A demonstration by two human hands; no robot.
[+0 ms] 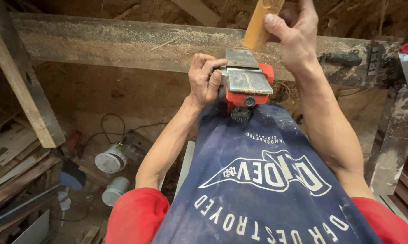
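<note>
At the edge of a long dusty wooden beam (122, 43), a person holds a red power planer (248, 86) upside down, with its flat grey metal plate facing up. The planer sits tight against the person's belly and touches the dark blue shirt (258, 180). The left hand (205, 79) is wrapped around the planer's left side, fingers curled tight on it. The right hand (294, 38) is higher up and grips a yellow-brown piece of wood (260, 22). The thumb is on the front of the wood, and the bottom end of the wood comes down just above the far end of the metal plate. I cannot tell if wood and plate touch. Sawdust lies all over the beam. Down on the dirt floor, to the left, stand two white buckets (110, 160) near a black cable (111, 122) and a stack of planks (14, 158).
</note>
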